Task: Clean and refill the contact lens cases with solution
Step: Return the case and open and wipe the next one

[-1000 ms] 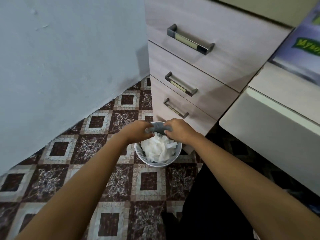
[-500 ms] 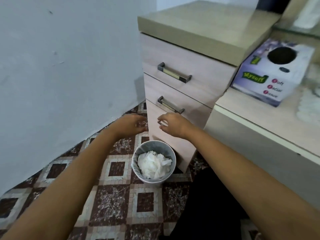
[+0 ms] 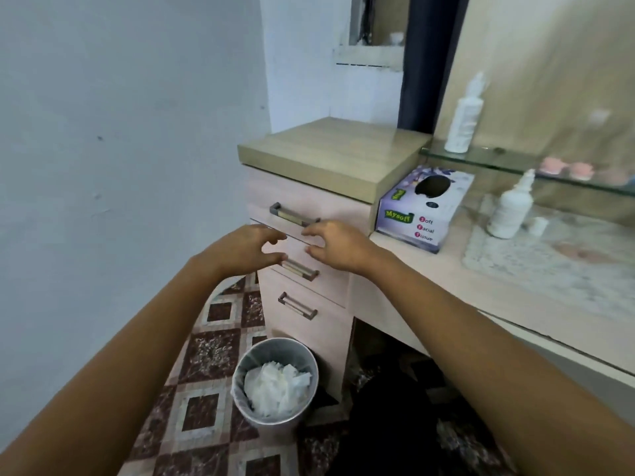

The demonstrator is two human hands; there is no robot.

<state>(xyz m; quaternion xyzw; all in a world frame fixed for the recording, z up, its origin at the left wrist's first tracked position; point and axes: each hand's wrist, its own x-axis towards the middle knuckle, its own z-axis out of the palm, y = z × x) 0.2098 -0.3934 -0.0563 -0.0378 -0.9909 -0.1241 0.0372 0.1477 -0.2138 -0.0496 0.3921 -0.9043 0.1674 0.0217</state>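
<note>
Head camera shows the left hand and right hand both empty, fingers loosely spread before the drawers, while the solution bottle stands upright on the counter well off to the right, beyond the tissue box, nearer the right hand.

Pale counter with tissue box and mottled mat

The left grip and right grip have let go of the waste bin and risen. They now hover empty, fingers loosely spread, in front of the drawers. The bin stands on the floor well below them.
</note>
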